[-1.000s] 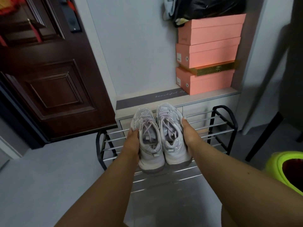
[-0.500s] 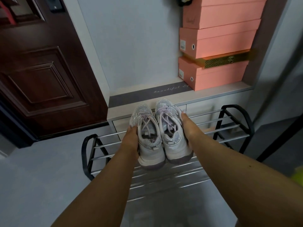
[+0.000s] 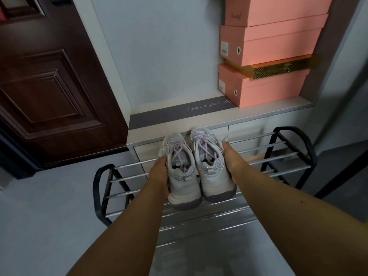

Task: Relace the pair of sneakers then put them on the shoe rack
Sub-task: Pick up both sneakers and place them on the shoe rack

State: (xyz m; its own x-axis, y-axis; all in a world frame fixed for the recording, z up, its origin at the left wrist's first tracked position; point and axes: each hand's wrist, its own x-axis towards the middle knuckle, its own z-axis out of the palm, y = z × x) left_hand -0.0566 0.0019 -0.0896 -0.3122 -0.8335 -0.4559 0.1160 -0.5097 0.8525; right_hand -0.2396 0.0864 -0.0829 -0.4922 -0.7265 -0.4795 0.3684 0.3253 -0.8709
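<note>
Where hands (image 3: 159, 176) grip: boxes (image 3: 266, 84) behind rack (image 3: 286, 154)

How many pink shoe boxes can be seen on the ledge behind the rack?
3, stacked in one pile at the right: the bottom box on the ledge, the middle box above a gold box, the top box cut by the frame edge; more may sit above.

Left hand (image 3: 158, 176) and right hand (image 3: 231, 162) press two laced pale sneakers (image 3: 196, 166) together, side by side, above the shoe rack (image 3: 278, 156), toes pointing away.
</note>
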